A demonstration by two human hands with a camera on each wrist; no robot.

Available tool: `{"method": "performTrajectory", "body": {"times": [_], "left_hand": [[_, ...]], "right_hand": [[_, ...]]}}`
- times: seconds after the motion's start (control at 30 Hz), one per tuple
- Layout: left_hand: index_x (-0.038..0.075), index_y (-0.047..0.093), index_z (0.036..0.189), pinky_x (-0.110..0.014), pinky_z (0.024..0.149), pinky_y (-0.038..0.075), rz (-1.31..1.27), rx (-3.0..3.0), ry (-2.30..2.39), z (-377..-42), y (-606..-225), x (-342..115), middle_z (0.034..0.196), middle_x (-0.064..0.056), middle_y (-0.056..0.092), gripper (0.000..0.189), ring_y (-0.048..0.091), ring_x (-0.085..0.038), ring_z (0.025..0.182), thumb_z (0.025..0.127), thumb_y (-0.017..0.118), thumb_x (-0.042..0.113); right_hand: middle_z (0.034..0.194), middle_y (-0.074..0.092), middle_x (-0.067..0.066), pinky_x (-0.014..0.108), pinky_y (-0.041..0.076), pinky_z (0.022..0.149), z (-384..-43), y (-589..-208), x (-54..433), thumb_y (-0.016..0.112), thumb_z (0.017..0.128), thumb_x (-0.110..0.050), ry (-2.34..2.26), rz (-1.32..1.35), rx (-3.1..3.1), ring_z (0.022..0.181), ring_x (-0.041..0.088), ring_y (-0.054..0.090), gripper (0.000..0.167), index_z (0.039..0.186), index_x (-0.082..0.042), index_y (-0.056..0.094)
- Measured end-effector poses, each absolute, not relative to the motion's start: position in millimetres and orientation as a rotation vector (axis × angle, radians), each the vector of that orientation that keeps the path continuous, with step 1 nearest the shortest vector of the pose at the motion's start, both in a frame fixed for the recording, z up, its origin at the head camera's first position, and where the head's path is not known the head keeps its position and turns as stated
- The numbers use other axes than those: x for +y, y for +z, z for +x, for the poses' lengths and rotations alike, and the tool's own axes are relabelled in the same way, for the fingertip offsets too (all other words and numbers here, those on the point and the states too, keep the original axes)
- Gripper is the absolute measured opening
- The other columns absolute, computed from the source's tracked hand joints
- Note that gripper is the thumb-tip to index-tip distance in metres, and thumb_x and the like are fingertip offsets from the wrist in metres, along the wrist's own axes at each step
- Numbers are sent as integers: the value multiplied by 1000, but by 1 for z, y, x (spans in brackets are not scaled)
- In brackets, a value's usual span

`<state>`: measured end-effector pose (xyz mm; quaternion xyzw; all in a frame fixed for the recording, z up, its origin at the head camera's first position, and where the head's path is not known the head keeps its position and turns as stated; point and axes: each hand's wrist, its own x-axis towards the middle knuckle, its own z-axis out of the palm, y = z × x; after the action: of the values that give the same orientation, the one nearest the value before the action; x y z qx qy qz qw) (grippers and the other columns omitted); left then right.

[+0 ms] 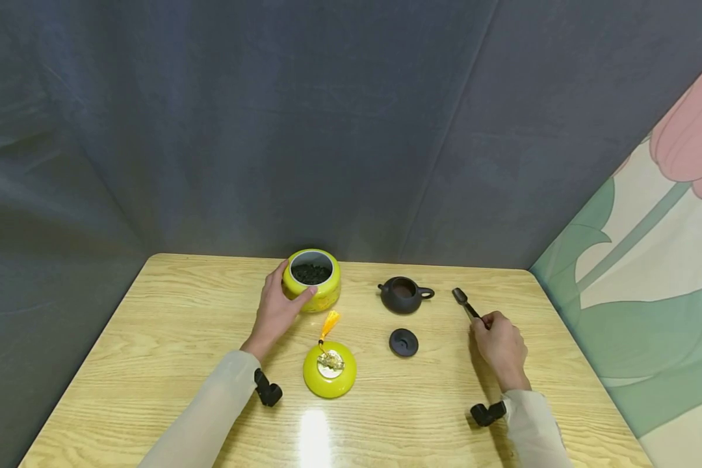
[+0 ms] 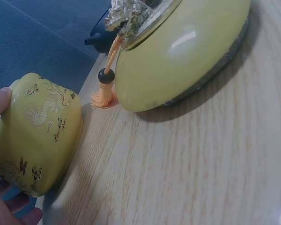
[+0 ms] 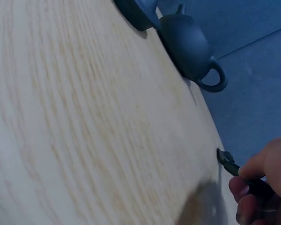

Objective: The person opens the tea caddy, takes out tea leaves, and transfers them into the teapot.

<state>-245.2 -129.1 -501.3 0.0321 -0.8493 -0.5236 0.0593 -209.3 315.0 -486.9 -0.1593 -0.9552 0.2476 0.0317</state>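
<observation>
My left hand (image 1: 275,311) grips the near left side of a round yellow jar (image 1: 327,300), thumb at the front and fingers around the left. Dark loose tea leaves (image 1: 311,273) lie inside the uncovered jar. In the left wrist view the jar (image 2: 40,126) shows a dragon pattern. On the right, my right hand (image 1: 501,346) pinches the handle of a small dark scoop (image 1: 460,297), its head pointing away toward the back. The right wrist view shows thumb and fingers closed around the scoop's handle (image 3: 258,186).
A dark teapot (image 1: 401,300) without its lid stands between jar and scoop, handle to the right. Its round lid (image 1: 403,342) lies in front. The yellow jar lid (image 1: 329,383), with gold knob and orange tassel (image 1: 330,322), rests before the jar. A grey curtain (image 1: 304,130) hangs behind the table.
</observation>
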Motion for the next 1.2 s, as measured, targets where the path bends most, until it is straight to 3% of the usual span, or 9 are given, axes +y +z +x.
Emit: {"method": "performTrajectory", "body": {"times": [0.77, 1.2], "left_hand": [[17, 26, 170, -59, 132, 30, 105, -2579, -1580, -244, -500, -129, 169, -17, 34, 96, 35, -37, 158, 95, 80, 44], [18, 23, 171, -59, 132, 29, 103, -2589, -1577, -246, -502, -130, 171, -16, 32, 98, 33, -37, 160, 96, 79, 46]], "right_hand": [[104, 76, 24, 32, 39, 55, -202, -463, 311, 58, 105, -20, 750, -371, -2697, 62, 27, 61, 22, 112, -1, 67], [98, 78, 21, 31, 41, 55, -201, -442, 299, 60, 102, -19, 784, -294, -2641, 61, 19, 61, 19, 110, -5, 69]]}}
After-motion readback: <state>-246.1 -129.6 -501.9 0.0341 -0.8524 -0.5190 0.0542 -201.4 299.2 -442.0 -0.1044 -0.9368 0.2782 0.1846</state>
